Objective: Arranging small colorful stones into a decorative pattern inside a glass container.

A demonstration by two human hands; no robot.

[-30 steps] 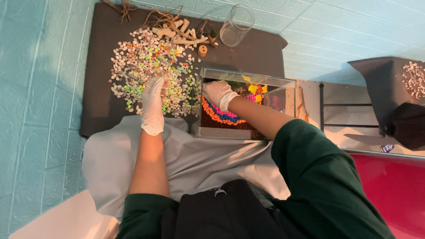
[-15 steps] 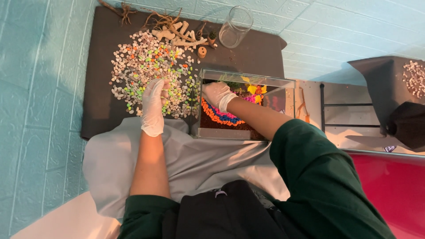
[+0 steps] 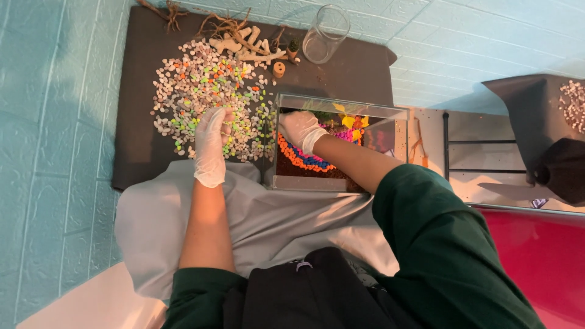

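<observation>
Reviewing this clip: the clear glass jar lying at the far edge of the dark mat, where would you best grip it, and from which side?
Probably around the jar's round body, coming from above. It lies tilted on the dark mat, its open mouth toward the top of the view; the curved sides are free, and the driftwood pieces lie apart to its left.

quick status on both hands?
Left hand: on the pebbles, grip cannot be told.
Right hand: inside the glass tank, grip cannot be told.

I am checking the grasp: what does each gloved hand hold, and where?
It cannot be told: left hand rests on the pebbles; right hand is inside the glass tank.
</observation>
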